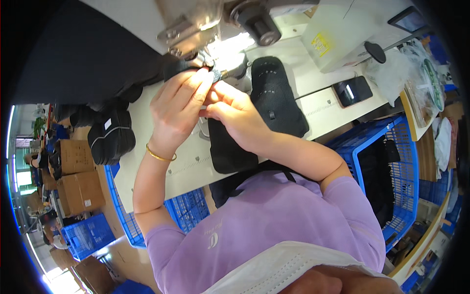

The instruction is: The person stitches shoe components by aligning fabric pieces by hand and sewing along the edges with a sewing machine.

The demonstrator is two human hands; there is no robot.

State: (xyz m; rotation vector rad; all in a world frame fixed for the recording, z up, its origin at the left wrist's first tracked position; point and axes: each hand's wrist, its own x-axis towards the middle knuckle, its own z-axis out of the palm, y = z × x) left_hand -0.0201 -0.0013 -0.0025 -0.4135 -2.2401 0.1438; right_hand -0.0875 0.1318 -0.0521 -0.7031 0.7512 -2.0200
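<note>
Both my hands meet close under the head of a sewing machine point(196, 36), beside its bright lamp. My left hand point(176, 110) has its fingers pressed together on a dark fabric piece point(177, 66) at the needle area. Against it, my right hand point(237, 115) pinches the edge of the same piece with thumb and forefinger. My fingers and the machine head hide most of this piece. Right of my hands, a black padded fabric piece point(286, 105) lies flat on the white table. Another black piece point(227, 149) rests under my right wrist at the table's near edge.
A phone point(352, 91) lies on the white table point(318, 105) at the right. Blue plastic crates point(360, 161) stand at the right and below the table. At the left is a tied bundle of black pieces point(112, 139), with cardboard boxes point(81, 193) beyond.
</note>
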